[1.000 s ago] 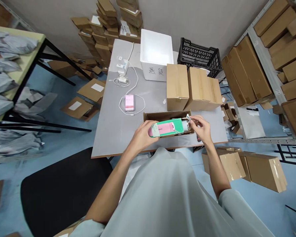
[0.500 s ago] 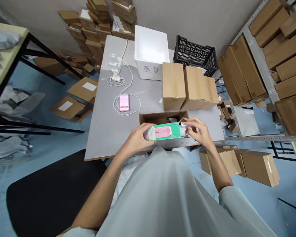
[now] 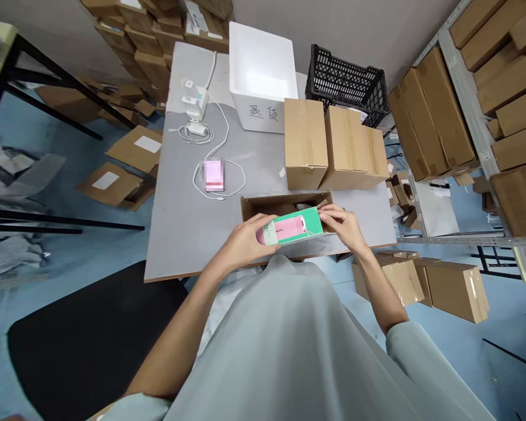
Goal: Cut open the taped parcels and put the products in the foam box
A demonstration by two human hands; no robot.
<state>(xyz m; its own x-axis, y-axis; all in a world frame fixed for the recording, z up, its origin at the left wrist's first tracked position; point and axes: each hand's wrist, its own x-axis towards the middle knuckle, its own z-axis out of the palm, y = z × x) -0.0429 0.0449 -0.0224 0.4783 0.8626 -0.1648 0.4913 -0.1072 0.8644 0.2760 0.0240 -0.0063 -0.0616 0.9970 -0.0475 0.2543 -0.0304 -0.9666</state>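
Observation:
A slim green box with a pink picture on its front lies across both hands, a little tilted, its right end higher. My left hand is wrapped round its left end. At the right end, the thumb and fingers of my right hand are closed against the box's edge, and the end face is mostly hidden by them. Just behind it, an open cardboard carton stands on the table, partly covered by the green box. Something dark and greyish inside the carton cannot be made out.
On the grey table lie a pink phone-sized item within a white cable and a power strip. Behind stand a white bin, brown cartons and a black crate. A black chair is at my left.
My right fingers have moved in against the box's right end; the pale part that stuck out there no longer shows. The box is now slightly more tilted. The view has shifted a little.

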